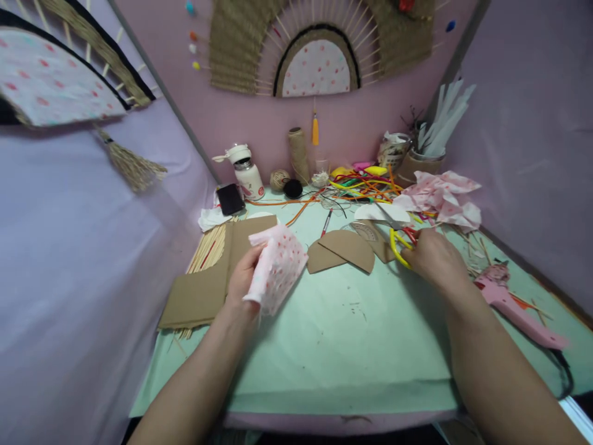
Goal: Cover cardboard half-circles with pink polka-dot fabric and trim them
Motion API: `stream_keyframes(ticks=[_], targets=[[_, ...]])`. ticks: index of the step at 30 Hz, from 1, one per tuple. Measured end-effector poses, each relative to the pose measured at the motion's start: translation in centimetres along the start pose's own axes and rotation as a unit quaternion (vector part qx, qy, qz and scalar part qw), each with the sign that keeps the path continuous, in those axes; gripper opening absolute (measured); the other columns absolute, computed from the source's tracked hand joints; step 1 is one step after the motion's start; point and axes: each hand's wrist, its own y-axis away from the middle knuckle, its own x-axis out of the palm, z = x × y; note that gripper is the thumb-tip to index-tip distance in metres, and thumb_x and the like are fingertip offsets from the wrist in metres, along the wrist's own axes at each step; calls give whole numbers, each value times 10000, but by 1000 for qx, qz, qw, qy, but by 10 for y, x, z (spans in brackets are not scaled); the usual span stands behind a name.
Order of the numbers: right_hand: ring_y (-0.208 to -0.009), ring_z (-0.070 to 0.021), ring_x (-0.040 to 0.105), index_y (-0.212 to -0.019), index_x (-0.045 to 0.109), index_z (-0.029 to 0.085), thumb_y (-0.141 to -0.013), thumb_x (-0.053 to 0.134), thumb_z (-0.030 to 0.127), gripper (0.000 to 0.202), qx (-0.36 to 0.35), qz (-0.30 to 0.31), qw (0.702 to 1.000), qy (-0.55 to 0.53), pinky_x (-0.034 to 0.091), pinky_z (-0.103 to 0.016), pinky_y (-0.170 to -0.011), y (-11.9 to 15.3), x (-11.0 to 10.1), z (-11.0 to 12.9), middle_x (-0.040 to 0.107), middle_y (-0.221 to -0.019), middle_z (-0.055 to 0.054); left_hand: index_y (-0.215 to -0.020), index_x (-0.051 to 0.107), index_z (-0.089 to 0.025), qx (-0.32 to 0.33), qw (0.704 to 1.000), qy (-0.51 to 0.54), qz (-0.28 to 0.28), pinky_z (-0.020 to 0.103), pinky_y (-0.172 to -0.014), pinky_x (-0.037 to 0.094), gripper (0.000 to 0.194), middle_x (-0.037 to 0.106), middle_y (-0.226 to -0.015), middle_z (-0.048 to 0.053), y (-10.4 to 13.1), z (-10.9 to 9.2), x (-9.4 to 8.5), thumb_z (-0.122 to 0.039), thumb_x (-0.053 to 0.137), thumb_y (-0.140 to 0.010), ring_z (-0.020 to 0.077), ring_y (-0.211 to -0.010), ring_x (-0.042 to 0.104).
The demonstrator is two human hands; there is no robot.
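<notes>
My left hand (pixel 243 275) is closed on a folded piece of white fabric with pink and red dots (pixel 282 266), held above the table. At the right, my right hand (pixel 435 256) grips a pair of scissors (pixel 397 248) by the yellow and red handles, with the blades pointing away to the upper left. Between the hands lie half-round pieces of brown cardboard (pixel 354 246), overlapping one another. A clear protractor (pixel 365 232) rests by the scissors. Behind the cardboard is a red and dark pen (pixel 327 221).
Cardboard (pixel 197 300) with thin sticks under it lies left. A pink glue gun (pixel 519 315) rests at the right edge. Crumpled dotted fabric (pixel 440 193) and colourful cords (pixel 365 185) lie behind. A white bottle (pixel 249 176), phone (pixel 230 199) and twine spool (pixel 299 154) stand or lie at the back.
</notes>
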Motion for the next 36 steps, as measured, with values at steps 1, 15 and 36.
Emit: stream_keyframes(ticks=[1, 15, 36], targets=[[-807, -335, 649, -976, 620, 112, -771, 563, 295, 280, 7, -16, 1000, -25, 388, -351, -576, 0, -2, 0, 682, -906, -209, -783, 670, -143, 2, 1000, 23, -6, 358, -841, 548, 174, 694, -640, 31, -3, -2, 7, -267, 677, -663, 254, -813, 713], [-704, -170, 638, -922, 625, 206, -715, 766, 550, 426, -29, 323, 580, -747, 521, -277, -587, 66, 31, 85, 690, -864, -71, -752, 643, -165, 50, 990, 119, 54, 382, -922, 506, 85, 668, -637, 4, -33, 9, 68, -206, 637, -678, 255, -903, 709], [-485, -131, 459, -688, 492, 226, -754, 695, 414, 284, -230, 283, 816, -448, 349, -259, -453, 49, 12, 40, 525, -561, 35, -1108, 570, -179, -36, 968, -246, -10, 267, -600, 546, 503, 713, -950, 70, 34, 38, -52, -295, 791, -672, 189, -756, 687]])
